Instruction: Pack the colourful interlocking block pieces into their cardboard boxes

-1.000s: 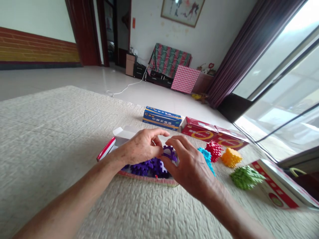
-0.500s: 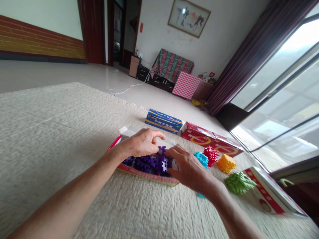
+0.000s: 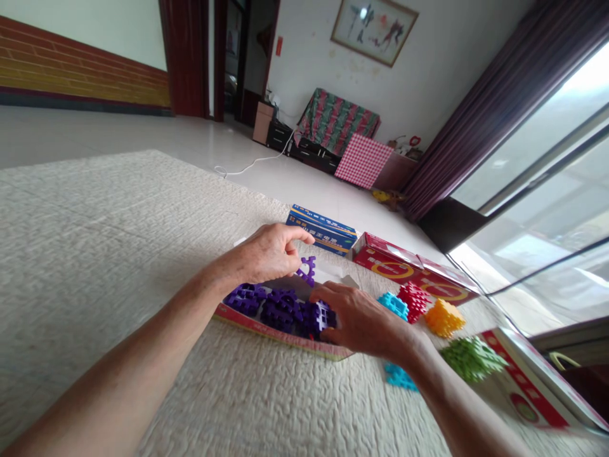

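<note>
A shallow cardboard box (image 3: 280,336) with a red side holds several dark purple interlocking plastic blocks (image 3: 280,310). Above it is my left hand (image 3: 269,254), its thumb and fingers closed on a purple notched piece (image 3: 308,271) that hangs below the fingertips. The index finger points out to the right. My right hand (image 3: 354,314) reaches into the box's right end, with thumb and fingers around a purple block (image 3: 325,313). Part of that block is hidden by the hand.
Right of my hands sit blue (image 3: 394,306), red (image 3: 413,300), yellow (image 3: 444,317) and green (image 3: 471,358) block clusters. Another blue piece (image 3: 400,376) lies near my right forearm. Behind stand a blue box (image 3: 323,231) and red boxes (image 3: 387,260); a white-and-red box (image 3: 533,381) is at far right.
My left hand has risen slightly, lifting the purple piece up from the other blocks. My right hand stays at the box's right end. The view has shifted a little.
</note>
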Available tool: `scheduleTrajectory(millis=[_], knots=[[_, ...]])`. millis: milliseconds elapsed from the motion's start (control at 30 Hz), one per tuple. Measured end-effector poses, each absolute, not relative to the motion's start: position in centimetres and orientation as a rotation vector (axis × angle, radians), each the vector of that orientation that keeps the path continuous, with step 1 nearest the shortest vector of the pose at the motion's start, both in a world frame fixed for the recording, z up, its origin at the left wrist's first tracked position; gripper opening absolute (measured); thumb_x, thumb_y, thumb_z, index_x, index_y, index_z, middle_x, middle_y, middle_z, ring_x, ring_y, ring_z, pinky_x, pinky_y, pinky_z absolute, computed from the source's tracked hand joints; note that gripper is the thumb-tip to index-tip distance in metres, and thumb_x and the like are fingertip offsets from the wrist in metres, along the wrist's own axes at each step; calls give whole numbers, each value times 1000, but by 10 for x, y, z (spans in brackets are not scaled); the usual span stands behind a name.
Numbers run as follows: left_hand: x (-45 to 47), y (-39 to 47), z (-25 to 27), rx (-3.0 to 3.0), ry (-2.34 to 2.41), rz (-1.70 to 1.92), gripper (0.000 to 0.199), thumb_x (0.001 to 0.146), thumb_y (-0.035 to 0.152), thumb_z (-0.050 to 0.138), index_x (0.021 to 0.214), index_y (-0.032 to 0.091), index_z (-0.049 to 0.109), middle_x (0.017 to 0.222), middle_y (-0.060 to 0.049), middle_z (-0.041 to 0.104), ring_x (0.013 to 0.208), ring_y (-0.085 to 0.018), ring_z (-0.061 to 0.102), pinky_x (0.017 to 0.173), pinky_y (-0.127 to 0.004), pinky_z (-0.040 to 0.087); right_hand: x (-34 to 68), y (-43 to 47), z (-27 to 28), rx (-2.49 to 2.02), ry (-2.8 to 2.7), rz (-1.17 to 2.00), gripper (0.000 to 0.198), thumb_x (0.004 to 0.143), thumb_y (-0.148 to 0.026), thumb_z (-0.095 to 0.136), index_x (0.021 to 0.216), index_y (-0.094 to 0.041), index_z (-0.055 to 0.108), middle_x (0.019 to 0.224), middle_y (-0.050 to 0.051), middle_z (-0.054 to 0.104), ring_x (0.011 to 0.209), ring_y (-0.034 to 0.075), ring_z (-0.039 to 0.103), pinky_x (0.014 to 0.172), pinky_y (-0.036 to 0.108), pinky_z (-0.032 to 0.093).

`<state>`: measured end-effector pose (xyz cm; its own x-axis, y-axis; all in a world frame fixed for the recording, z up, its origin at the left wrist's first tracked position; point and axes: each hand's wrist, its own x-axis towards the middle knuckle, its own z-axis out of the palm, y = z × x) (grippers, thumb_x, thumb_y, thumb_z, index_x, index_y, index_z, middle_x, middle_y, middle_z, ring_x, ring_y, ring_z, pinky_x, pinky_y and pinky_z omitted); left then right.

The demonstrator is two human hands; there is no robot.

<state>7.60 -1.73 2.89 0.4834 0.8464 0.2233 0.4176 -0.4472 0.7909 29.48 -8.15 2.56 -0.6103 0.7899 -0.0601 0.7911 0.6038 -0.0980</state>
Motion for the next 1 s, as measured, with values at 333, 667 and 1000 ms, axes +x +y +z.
scheduleTrajectory(millis=[333,667,1000], knots=[[76,-17,27,2054,1014,851,48,72,22,55,119,14,63,66,2,62,57,-11,54,56,-23,41,294,-77,23,1329,2791,-119,39,71,-14,57,109,-22,60,103,4,65,83,17,62,67,29,46],[77,-18,31,2045,1040,867,47,70,18,55,115,15,66,62,3,61,54,-10,52,56,-22,41,298,-75,22,1359,2789,-190,39,70,-14,56,108,-21,61,106,6,64,89,20,61,74,33,47],[72,-16,30,2040,1048,896,48,69,18,55,116,18,66,63,3,61,52,-9,50,53,-22,39,278,-74,32,1300,2724,-128,45,68,-14,55,112,-20,61,104,8,65,84,21,61,68,33,45]])
